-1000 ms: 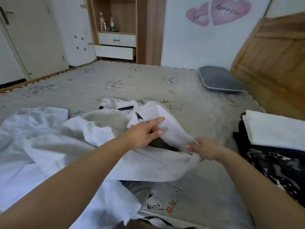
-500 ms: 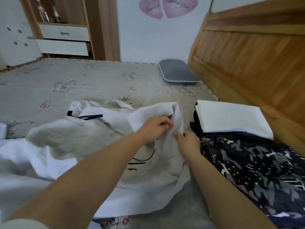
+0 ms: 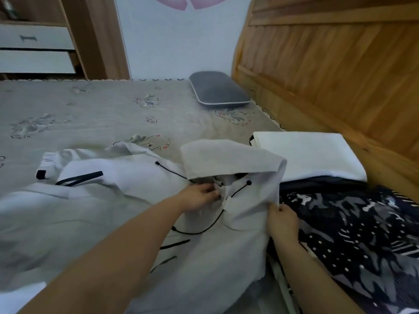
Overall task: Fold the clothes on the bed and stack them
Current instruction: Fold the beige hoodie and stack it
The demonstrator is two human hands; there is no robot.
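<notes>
The white hoodie [image 3: 140, 211] lies spread on the bed [image 3: 90, 109], its hood [image 3: 229, 162] standing up between both hands. The left hand [image 3: 197, 197] pinches cloth at the neck opening by the drawstring [image 3: 235, 191], fingers curled, probably to steady the collar. The right hand [image 3: 282, 220] grips the hood's right edge, seemingly to pull it straight for folding. The stack [image 3: 306, 152] of folded clothes waits just beside, near the headboard [image 3: 340, 64], within easy reach.
</notes>
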